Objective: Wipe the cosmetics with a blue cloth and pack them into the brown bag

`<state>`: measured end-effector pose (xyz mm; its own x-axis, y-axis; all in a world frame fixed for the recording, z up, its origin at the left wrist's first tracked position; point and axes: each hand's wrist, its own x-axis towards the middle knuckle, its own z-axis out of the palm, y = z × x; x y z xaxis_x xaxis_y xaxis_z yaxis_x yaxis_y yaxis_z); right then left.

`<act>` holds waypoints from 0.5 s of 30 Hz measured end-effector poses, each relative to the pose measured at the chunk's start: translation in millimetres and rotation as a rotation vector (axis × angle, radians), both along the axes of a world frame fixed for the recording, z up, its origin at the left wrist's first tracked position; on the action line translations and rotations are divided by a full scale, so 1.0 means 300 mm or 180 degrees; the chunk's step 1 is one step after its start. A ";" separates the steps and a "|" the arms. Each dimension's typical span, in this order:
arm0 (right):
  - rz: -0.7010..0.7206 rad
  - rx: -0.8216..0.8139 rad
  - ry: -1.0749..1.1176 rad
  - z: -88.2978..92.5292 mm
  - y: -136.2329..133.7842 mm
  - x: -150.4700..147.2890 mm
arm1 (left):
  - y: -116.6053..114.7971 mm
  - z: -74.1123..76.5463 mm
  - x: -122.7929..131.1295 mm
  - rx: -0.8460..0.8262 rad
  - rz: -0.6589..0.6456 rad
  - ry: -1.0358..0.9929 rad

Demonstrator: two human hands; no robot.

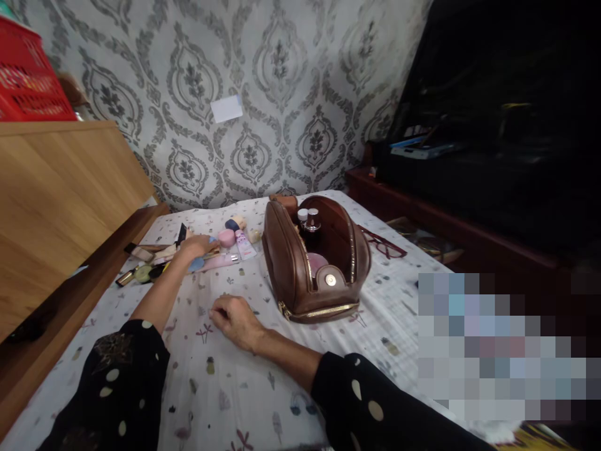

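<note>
An open brown leather cosmetic bag (300,275) stands on the patterned white bedsheet (235,388), with small bottles (308,220) and a pink item inside. My left hand (197,245) reaches out to a cluster of cosmetics (235,241) left of the bag, fingers closed around a blue item (196,263). Pink and beige sponges and a small tube lie just beyond it. My right hand (235,321) rests on the sheet in front of the bag, fingers loosely curled, nothing visible in it.
A wooden headboard (61,207) with a shelf runs along the left, a red crate (28,75) on top. Dark red glasses (385,245) lie right of the bag. A dark wooden bench (451,232) with black bags stands at the right. More makeup items (145,263) lie near the shelf.
</note>
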<state>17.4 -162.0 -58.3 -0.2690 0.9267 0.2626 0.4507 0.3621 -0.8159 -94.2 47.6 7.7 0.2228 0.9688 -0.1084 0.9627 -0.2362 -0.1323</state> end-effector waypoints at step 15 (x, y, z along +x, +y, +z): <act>0.0058 -0.0138 0.0368 0.007 -0.061 -0.011 | -0.358 -0.051 -0.075 0.1717 -0.0741 -0.0870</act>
